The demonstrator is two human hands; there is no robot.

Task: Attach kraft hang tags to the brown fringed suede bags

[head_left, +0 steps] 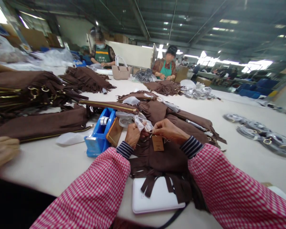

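A brown fringed bag (165,160) lies in front of me, its fringe hanging over a white flat case (157,203). Above it my left hand (134,135) is closed on a crumpled white wrapping (143,122). My right hand (170,130) pinches a thin string beside that wrapping, thumb and fingertips together. From the string a tan paper hang tag (158,143) dangles against the brown bag. Close to my left hand stand a blue tape dispenser (98,136) and a small orange-brown block (114,132).
Stacked brown bags (21,86) with gold zippers fill the left. Another person's hand (3,151) rests at the left edge. Plastic-wrapped straps (264,132) lie at right. Two people work across the table, near a beige handbag (121,72).
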